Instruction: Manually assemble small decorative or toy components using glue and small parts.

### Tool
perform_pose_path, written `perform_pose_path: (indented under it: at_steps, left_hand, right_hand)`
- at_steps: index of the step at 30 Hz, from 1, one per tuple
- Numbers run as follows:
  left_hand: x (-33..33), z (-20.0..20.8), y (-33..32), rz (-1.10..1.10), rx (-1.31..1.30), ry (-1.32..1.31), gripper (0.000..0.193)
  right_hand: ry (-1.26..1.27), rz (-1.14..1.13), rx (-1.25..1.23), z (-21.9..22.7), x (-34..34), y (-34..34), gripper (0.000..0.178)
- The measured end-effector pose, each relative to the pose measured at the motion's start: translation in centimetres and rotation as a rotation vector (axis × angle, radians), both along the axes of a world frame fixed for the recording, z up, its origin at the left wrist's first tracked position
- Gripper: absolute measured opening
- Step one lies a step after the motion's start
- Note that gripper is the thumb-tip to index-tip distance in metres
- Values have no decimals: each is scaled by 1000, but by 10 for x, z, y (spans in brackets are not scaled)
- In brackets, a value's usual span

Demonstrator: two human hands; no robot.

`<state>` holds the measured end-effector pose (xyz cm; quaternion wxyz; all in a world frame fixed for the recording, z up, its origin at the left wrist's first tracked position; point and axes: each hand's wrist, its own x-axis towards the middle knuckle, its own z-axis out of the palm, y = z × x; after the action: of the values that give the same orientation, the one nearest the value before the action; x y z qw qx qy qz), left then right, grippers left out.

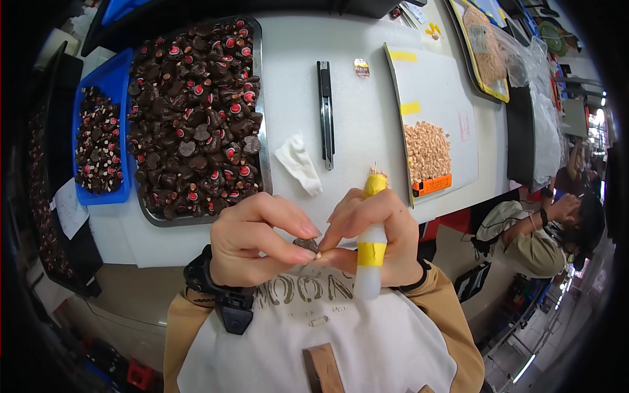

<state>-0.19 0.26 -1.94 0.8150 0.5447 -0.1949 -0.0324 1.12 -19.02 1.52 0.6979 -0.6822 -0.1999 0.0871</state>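
Brown, very dark, a small piece (305, 244) is sitting between the thumb and fingers of my left hand (242, 242), in front of my chest. These fingers are pinching it narrowly. My right hand (398, 229) is holding a white bottle (371, 254) with yellow bands, its tip pointing away from me, while the fingertips of the same hand are reaching the right edge of the piece. One pale bit (318, 255) is showing there; which fingers are gripping it, I cannot tell.

Beyond my left hand, a metal tray (264, 157) is carrying many dark pieces, and a blue tray (105, 196) is standing beside it. On the tabletop (291, 78), a white tissue (299, 164) is lying near a black cutter (326, 111). Farther right, a white board (462, 157) is bearing pale chopped bits (428, 150) and an orange strip (432, 185).
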Motion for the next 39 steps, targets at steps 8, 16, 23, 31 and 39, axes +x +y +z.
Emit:
perform_pose_path:
  at_steps: [8, 16, 23, 31, 39]
  left_hand:
    - [-1, 3, 1, -26, -10, 63, 23]
    - [0, 4, 2, -16, -25, 63, 20]
    - [-1, 15, 9, -158, -16, 92, 19]
    - [-5, 56, 140, 903, 581, 92, 31]
    - [10, 56, 153, 950, 864, 231, 48]
  right_hand:
    - [-159, -18, 2, -1, 3, 4, 36]
    - [-246, -55, 50, -4, 2, 13, 34]
    - [-248, 95, 199, 9, 3, 1, 38]
    - [221, 489, 911, 115, 0, 1, 29]
    - [243, 531, 970, 114, 0, 7, 21]
